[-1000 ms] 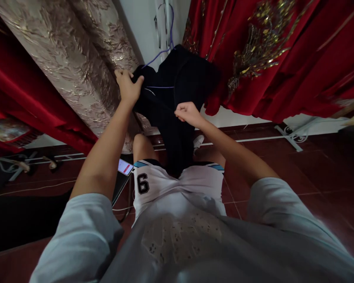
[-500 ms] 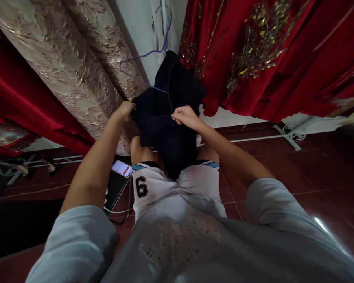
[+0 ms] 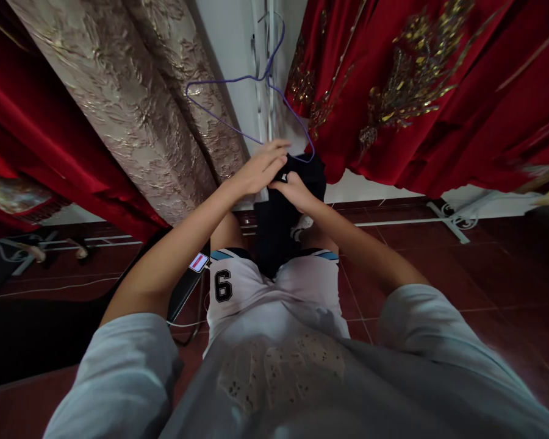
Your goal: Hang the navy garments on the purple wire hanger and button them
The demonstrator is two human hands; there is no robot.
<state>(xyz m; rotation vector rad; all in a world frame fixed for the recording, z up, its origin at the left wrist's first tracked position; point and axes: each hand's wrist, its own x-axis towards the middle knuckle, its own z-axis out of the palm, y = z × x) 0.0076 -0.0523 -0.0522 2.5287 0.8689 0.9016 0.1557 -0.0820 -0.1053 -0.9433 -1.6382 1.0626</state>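
A black or dark navy garment (image 3: pixel 279 225) hangs in folds between my knees, gathered at its top. My right hand (image 3: pixel 293 190) is closed on that gathered upper edge, thumb on top. Against the same edge, my left hand (image 3: pixel 261 169) reaches across with its fingers stretched out and slightly apart. A small white spot, perhaps a label, shows on the cloth between the hands. Just above them hangs a purple wire hanger (image 3: pixel 231 80), bare along its left side; its lower right corner meets the dark cloth, and I cannot tell whether it passes through it.
White metal rack posts (image 3: pixel 271 55) stand behind the hanger. A beige textured cloth (image 3: pixel 132 91) hangs at left, a red gown with gold sequins (image 3: pixel 412 91) at right. A phone (image 3: pixel 198 262) lies on a black seat (image 3: pixel 187 292) by my left thigh. Rack feet (image 3: pixel 448 222) stand on red tiles.
My left hand has moved right, from the garment's left side to beside my right hand, and its fingers have straightened. The spread garment is now bunched narrower and lower, leaving more of the hanger visible.
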